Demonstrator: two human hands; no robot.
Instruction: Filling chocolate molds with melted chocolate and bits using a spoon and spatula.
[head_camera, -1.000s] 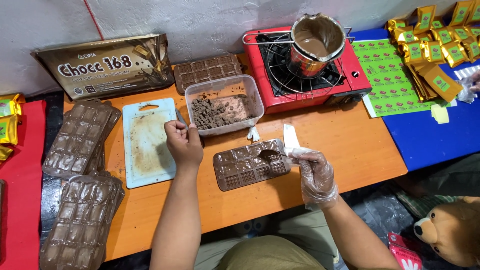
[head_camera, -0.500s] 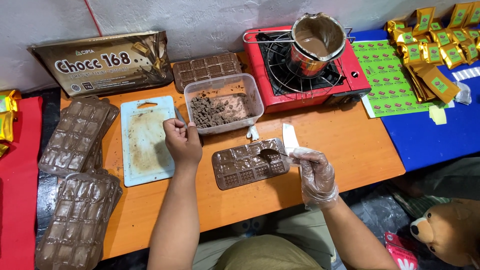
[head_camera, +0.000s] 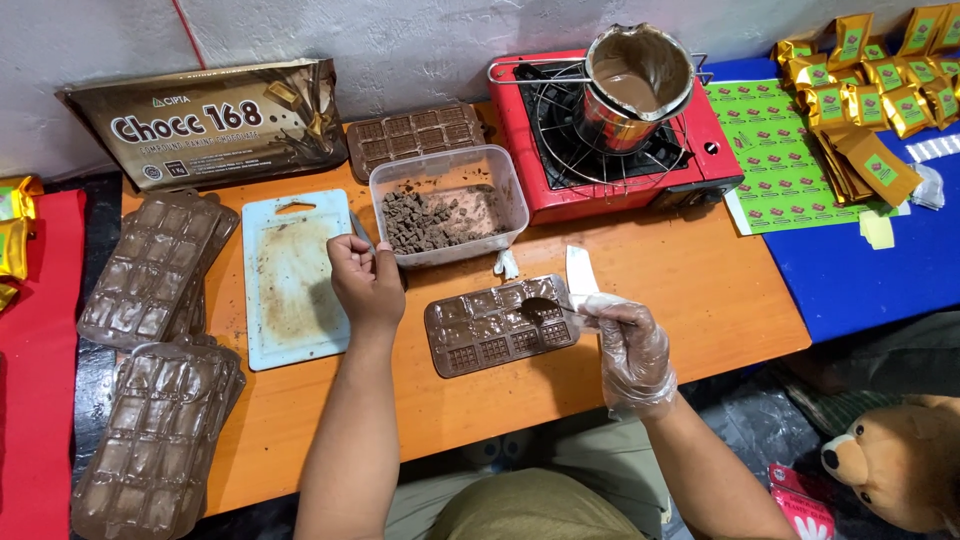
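A brown chocolate mould (head_camera: 478, 345) lies on the orange table (head_camera: 700, 290) in front of me. My right hand (head_camera: 628, 345), in a clear plastic glove, holds a small spoon (head_camera: 538, 308) loaded with melted chocolate over the mould's upper right cells. My left hand (head_camera: 366, 282) is bare and curled into a fist. It rests at the near left corner of a clear plastic tub (head_camera: 448, 205) of chopped chocolate pieces. Whether it grips anything is unclear.
A steel pot of melted chocolate (head_camera: 637, 85) sits on a red portable stove (head_camera: 700, 160). A pale cutting board (head_camera: 295, 285), stacked moulds (head_camera: 155, 270) and a large chocolate bag (head_camera: 210, 120) lie at left. A sticker sheet (head_camera: 790, 150) and gold wrappers (head_camera: 870, 90) lie at right.
Both hands stay almost where they were, with the spoon still over the mould. Only the view has shifted slightly.
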